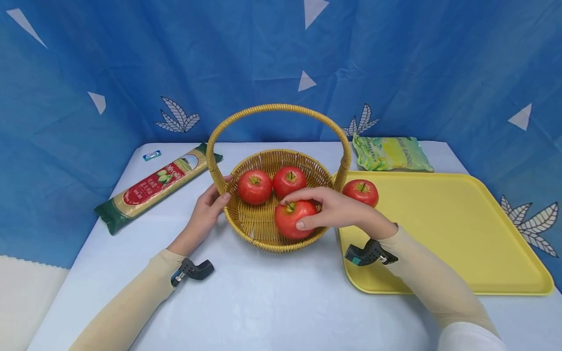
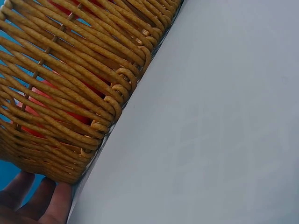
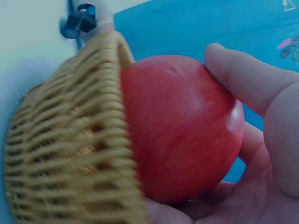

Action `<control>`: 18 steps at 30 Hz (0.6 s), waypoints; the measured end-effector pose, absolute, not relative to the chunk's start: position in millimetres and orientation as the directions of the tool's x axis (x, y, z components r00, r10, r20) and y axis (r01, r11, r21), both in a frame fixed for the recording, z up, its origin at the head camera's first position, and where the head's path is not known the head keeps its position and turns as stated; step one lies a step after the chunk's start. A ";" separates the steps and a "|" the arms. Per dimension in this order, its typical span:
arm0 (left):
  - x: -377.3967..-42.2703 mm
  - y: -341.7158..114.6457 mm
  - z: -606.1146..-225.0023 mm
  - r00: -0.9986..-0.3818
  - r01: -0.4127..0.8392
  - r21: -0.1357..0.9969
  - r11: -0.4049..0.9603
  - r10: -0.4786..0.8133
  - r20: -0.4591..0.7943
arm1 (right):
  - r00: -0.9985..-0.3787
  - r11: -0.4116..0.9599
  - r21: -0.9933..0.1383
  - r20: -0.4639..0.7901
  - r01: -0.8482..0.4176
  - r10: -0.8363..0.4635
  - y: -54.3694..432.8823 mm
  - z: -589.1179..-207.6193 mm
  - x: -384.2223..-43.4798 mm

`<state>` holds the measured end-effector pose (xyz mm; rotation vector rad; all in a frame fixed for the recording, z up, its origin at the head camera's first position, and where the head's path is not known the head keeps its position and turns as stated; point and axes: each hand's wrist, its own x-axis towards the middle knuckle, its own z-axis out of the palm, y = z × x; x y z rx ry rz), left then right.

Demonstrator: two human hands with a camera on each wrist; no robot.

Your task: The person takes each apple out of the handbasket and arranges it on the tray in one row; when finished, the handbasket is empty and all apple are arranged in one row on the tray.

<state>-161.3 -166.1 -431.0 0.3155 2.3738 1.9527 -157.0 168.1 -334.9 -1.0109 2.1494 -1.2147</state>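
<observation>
A wicker basket [image 1: 259,246] with a tall arched handle stands mid-table. My left hand [image 1: 210,207] holds its left side, thumb at the rim near the handle's foot; in the left wrist view its fingers [image 2: 56,203] lie against the woven wall. Inside the basket sit two red apples, one on the left [image 1: 254,187] and one at the back [image 1: 289,181]. My right hand [image 1: 335,208] grips another red apple [image 1: 293,220] between thumb and fingers at the basket's front right. The right wrist view shows this apple [image 3: 182,126] close by the woven rim.
A yellow tray [image 1: 421,234] lies on the right, with one more red apple [image 1: 361,192] at its near-left corner by the basket. Behind the tray is a green-yellow packet [image 1: 392,153]. A long pasta bag [image 1: 153,187] and a small blue label [image 1: 151,155] lie left.
</observation>
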 end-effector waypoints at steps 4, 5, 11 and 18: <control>-161.2 -166.2 -431.9 -0.978 0.120 0.978 0.173 0.190 0.087 | -0.632 0.306 -0.879 -0.008 -0.365 -0.775 183.4 -325.2 -152.0; -161.3 -166.1 -432.2 -0.978 0.119 0.978 0.171 0.189 0.086 | -0.637 0.304 -0.880 -0.003 -0.365 -0.771 187.6 -323.0 -150.7; -161.2 -166.3 -432.2 -0.978 0.125 0.977 0.173 0.188 0.092 | -0.659 0.282 -0.882 0.042 -0.378 -0.751 211.8 -313.5 -143.0; -160.7 -165.9 -429.8 -0.976 0.137 0.974 0.182 0.192 0.102 | -0.653 0.192 -0.916 0.093 -0.352 -0.751 235.3 -317.3 -134.5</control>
